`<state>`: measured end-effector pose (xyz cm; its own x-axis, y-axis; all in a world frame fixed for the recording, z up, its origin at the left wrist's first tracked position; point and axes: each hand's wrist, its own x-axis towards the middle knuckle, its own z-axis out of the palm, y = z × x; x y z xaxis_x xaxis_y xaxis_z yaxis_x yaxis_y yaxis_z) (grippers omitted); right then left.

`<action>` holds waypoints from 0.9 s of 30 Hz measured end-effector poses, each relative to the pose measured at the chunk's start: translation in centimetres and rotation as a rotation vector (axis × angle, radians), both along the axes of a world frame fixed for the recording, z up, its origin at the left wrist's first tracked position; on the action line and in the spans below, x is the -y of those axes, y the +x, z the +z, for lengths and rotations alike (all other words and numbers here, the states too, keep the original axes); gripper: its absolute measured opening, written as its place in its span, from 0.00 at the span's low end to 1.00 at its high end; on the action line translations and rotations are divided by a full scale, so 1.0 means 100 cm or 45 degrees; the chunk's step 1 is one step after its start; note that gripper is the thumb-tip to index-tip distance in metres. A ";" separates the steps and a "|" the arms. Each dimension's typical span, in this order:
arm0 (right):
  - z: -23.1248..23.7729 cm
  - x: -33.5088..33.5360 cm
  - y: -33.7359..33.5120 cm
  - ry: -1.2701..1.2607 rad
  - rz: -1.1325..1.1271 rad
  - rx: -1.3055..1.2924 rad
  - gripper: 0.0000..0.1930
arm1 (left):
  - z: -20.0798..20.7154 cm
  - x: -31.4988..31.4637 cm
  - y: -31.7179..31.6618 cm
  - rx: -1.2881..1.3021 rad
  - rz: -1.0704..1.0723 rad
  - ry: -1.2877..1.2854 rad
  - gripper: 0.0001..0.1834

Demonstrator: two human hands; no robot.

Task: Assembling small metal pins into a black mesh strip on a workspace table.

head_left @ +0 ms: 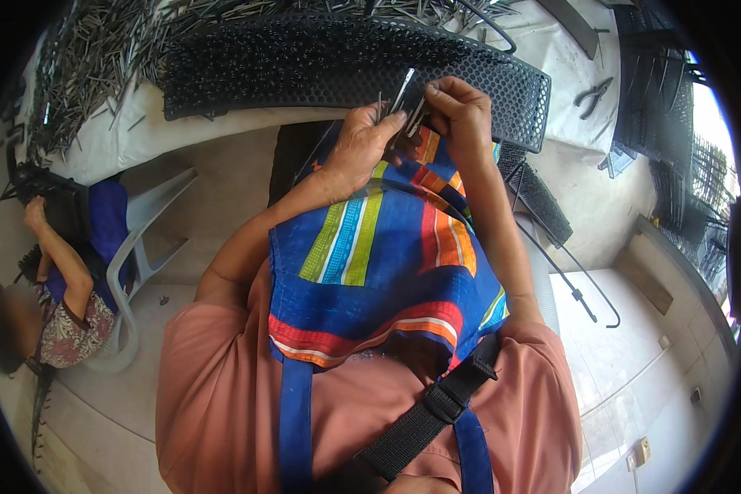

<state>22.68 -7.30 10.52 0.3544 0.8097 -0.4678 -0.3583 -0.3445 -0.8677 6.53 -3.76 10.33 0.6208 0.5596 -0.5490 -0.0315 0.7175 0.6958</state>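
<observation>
My left hand (356, 150) is closed around a few thin strips (403, 89), one of them shiny and pale, that stick up past the thumb. Close beside it, my right hand (463, 114) is closed with thumb and forefinger pinched on a thin strip (417, 118). Just beyond both hands lies a long black perforated panel (502, 82). Dark bristle-like ends stand up from its left and middle parts, while its right end shows bare holes. A blue striped apron (370, 239) covers my lap under the hands.
Loose dark strips (107, 62) lie heaped on the pale-covered table (140, 140) at the far left. Pliers (593, 97) rest at the table's right. Another person (70, 329) sits at left by a grey plastic chair (136, 255). Bent black rods (576, 288) stick out at right.
</observation>
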 end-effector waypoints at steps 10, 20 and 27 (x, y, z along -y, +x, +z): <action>0.005 0.005 -0.014 0.000 0.080 0.689 0.11 | -0.002 0.011 -0.001 0.047 -0.142 0.030 0.10; 0.005 0.005 0.000 0.059 0.430 0.642 0.16 | -0.005 0.011 0.001 0.182 -0.091 -0.232 0.07; 0.004 0.004 -0.003 0.057 0.556 0.791 0.15 | -0.010 0.008 0.006 0.137 -0.054 -0.229 0.06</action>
